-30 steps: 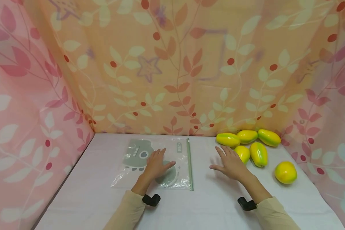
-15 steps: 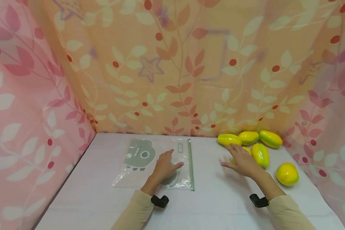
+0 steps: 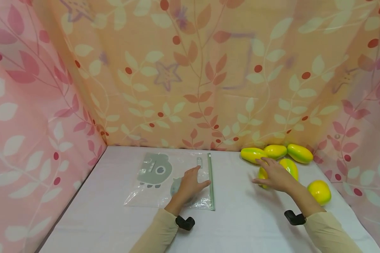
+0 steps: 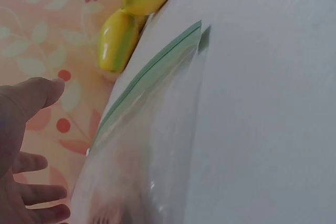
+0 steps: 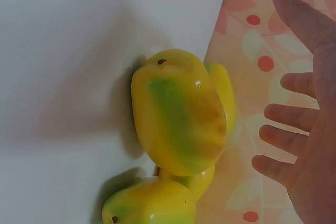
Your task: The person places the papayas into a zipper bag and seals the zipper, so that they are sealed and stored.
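My left hand (image 3: 189, 184) hovers over the right part of a clear zip bag (image 3: 164, 200), its fingers spread and holding nothing. The bag lies flat, printed with a grey-green cartoon creature, its green zip strip (image 3: 211, 182) on the right side. My right hand (image 3: 277, 175) hangs spread above a yellow-green fruit that looks like a papaya or mango (image 3: 262, 173) and partly hides it. In the right wrist view that fruit (image 5: 176, 114) sits apart from the fingers (image 5: 286, 116). The left wrist view shows the left thumb (image 4: 39, 95) away from the bag.
Several more such fruits lie at the back right, including one at the back (image 3: 253, 155) and one by the right edge (image 3: 320, 192). A white cloth covers the table (image 3: 92, 218). Patterned curtains (image 3: 190, 88) stand behind and on both sides.
Both hands have moved to the right. The left has shifted toward the bag's zip strip, and the right has come over the nearer fruits. The bag and the fruits lie as before.
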The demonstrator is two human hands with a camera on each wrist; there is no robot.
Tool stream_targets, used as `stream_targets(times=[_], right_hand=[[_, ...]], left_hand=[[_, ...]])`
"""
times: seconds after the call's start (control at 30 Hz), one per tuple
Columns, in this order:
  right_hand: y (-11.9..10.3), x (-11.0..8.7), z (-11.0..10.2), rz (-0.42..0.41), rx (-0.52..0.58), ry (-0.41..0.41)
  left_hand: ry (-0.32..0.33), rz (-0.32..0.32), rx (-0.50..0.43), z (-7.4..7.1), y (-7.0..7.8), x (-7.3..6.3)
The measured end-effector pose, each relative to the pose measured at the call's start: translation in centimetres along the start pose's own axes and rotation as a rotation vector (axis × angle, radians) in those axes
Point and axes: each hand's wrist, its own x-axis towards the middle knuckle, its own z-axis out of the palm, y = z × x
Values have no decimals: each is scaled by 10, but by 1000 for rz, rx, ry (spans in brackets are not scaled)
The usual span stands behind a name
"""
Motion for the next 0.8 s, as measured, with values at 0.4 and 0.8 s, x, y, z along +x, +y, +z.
stream_targets(times=[0.4,0.8], right_hand=[[-12,4,23,14,130,-27],[-47,17,56,-61,221,-46]], left_hand=[[22,-1,46,15,10,1],[36,-95,84,28,18,4]])
